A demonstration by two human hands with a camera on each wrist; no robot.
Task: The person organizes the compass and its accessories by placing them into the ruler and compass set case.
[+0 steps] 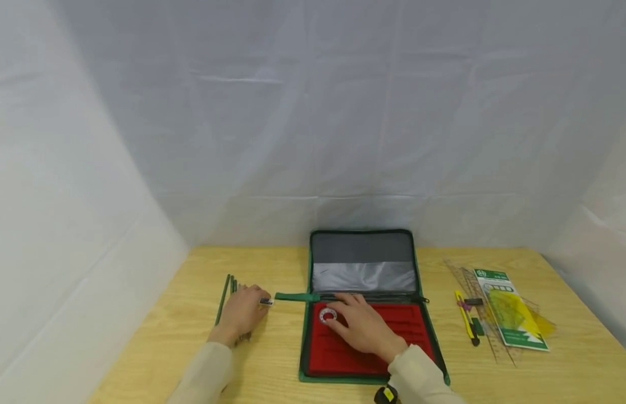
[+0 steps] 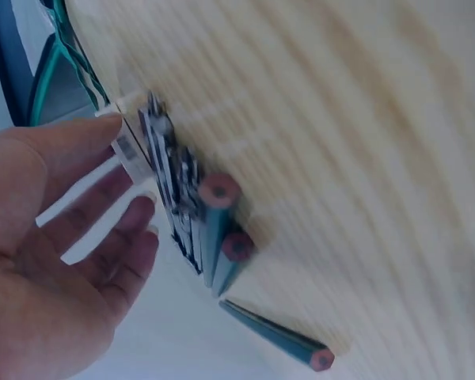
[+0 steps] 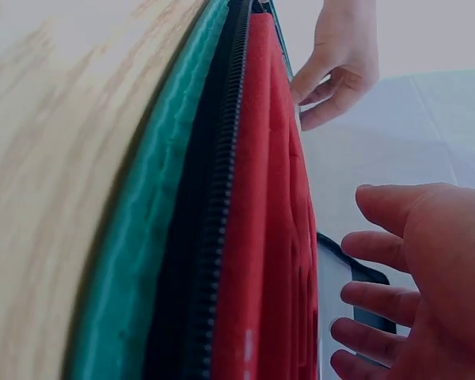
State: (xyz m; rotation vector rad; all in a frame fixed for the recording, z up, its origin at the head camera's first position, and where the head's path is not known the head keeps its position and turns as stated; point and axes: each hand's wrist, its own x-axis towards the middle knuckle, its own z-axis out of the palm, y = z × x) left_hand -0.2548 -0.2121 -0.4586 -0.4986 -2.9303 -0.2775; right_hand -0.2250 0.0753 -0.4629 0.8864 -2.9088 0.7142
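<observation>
My left hand [image 1: 244, 307] pinches a small flat white piece with a dark label [image 2: 129, 152] between thumb and fingertips. Under and beside that hand lie metal compasses [image 2: 168, 162] and several green pencils [image 2: 218, 218] on the table. The right hand [image 1: 363, 325] hovers over the red tray [image 1: 333, 359] of an unzipped green case, fingers spread and relaxed. Close by its thumb and index finger, a white ring-shaped piece [image 1: 328, 315] sits at the tray's upper left corner. In the right wrist view, nothing lies between the right hand's fingers [image 3: 376, 299].
The case's raised lid [image 1: 363, 252] stands behind the tray, a green strap [image 1: 295, 296] sticking out left. To the right lie a yellow cutter [image 1: 465, 317], clear rulers [image 1: 489, 331], a dark green block [image 1: 477, 326] and a green-white packet [image 1: 530, 335]. A black-yellow object [image 1: 385, 394] sits at the front.
</observation>
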